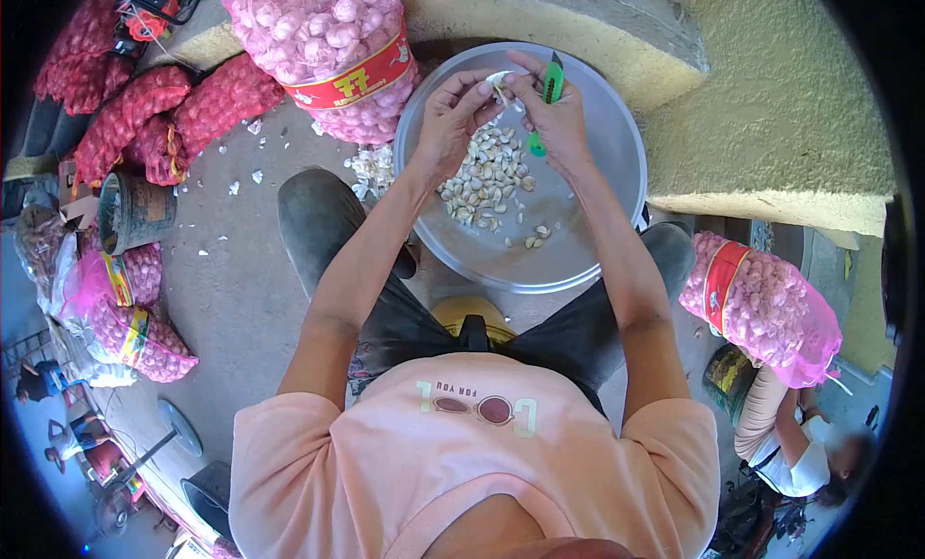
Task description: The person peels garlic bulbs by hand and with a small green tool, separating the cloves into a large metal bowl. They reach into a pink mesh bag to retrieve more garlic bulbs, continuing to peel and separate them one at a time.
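Note:
Over the big grey metal basin point(617, 212), my two hands meet near its far rim. My left hand point(453, 120) pinches a piece of whitish garlic point(499, 85) between thumb and fingers. The fingertips of my right hand point(559, 120) touch the same garlic. A green box cutter point(551, 89) is also held in my right hand, its dark blade end pointing away from me. Below my hands, a pile of loose garlic cloves point(482, 178) lies in the basin, with a few strays nearer its front. How much skin is left on the held garlic is too small to tell.
A tall pink mesh sack of garlic point(328, 39) stands beyond the basin's left side, with peeled skins point(371, 169) on the floor. Red mesh sacks point(217, 106) and a bucket point(140, 212) are at left. Another garlic sack point(761, 299) and a seated person point(800, 443) are at right.

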A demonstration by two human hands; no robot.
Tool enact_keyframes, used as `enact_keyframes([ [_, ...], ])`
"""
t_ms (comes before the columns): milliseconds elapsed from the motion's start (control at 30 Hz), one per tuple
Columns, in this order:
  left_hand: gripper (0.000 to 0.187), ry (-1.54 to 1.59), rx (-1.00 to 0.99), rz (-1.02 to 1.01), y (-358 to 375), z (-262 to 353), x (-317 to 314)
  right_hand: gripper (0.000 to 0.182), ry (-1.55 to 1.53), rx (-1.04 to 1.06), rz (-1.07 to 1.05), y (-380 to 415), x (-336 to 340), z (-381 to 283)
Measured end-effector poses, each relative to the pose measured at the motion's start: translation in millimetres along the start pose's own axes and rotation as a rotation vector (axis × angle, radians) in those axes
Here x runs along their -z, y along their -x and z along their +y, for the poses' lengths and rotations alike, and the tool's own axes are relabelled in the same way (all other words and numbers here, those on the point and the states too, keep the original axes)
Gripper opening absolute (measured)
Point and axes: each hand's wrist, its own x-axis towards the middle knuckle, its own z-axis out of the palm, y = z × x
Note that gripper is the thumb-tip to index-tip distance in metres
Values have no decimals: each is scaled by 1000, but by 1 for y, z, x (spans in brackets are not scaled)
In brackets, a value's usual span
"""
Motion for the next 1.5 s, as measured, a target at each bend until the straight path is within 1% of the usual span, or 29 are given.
enact_keyframes([
  [67, 19, -5, 13, 4, 0, 1, 0, 16, 24, 70, -38, 2, 0, 1],
  [100, 19, -8, 27, 6, 0, 2, 1, 16, 24, 70, -38, 3, 0, 0],
  [167, 18, -14, 21, 16, 0, 3, 1, 19, 139, 85, -34, 5, -1, -3],
  [267, 19, -30, 17, 26, -1, 3, 6, 17, 195, 130, -43, 4, -1, -2],
  [400, 18, -88, 23, 32, -1, 7, 3, 16, 231, 136, -41, 3, 1, 0],
  [500, 20, -161, 52, 9, -1, 9, 3, 14, 242, 129, -1, 1, 2, 5],
  [533, 20, -162, 52, 9, 1, 10, 1, 13, 290, 196, 22, 1, 2, 7],
  [567, 22, -140, 31, 34, 3, 8, -3, 12, 337, 264, 47, 1, 2, 8],
  [633, 25, -117, 10, 55, 7, 5, -11, 11, 342, 269, 71, -1, 3, 11],
  [667, 31, -257, -84, -10, 8, 3, -15, 10, 347, 271, 94, -2, 4, 12],
  [700, 37, -395, -178, -74, 10, 1, -16, 10, 347, 270, 95, -1, 4, 11],
  [733, 37, -395, -178, -73, 9, 0, -14, 10, 331, 267, 78, -1, 3, 10],
  [800, 42, -481, -224, -77, 7, -2, -9, 10, 316, 265, 60, -1, 4, 9],
  [833, 42, -481, -224, -76, 6, -2, -7, 10, 318, 219, 49, -1, 5, 10],
  [867, 38, -525, -226, -76, 6, -3, -5, 10, 319, 173, 36, -2, 6, 10],
  [900, 35, -570, -228, -75, 7, -1, -6, 10, 319, 172, 34, -1, 6, 8],
  [933, 35, -570, -228, -73, 7, 1, -6, 9, 290, 129, 26, 0, 5, 5],
  [967, 32, -524, -143, -47, 8, 3, -6, 9, 260, 85, 19, 1, 5, 3],
  [1000, 29, -478, -58, -23, 8, 6, -6, 9, 260, 86, 19, 2, 5, 3],
  [1067, 31, -504, -36, -47, 0, 2, 17, 8, 274, 15, 28, 4, 7, 3],
  [1133, 33, -532, -16, -70, 0, 9, 11, 9, 289, 8, 52, 6, 4, 2],
  [1200, 34, -208, -48, 51, 6, 10, -7, 9, 304, 2, 78, 5, 4, 3],
  [1233, 34, -210, -46, 48, 9, 6, -9, 10, 269, 17, 111, 3, 5, 8],
  [1300, 38, -499, -267, -73, 13, -2, -12, 10, 236, 32, 142, 0, 6, 12],
  [1333, 38, -498, -266, -71, 14, -4, -12, 11, 233, 13, 120, 0, 7, 13],
  [1400, 34, -637, -162, 18, 15, -5, -12, 11, 231, -5, 94, 2, 4, 11],
  [1500, 31, -710, -199, 79, 10, -9, -6, 12, 231, -30, 65, 9, -2, 6],
])
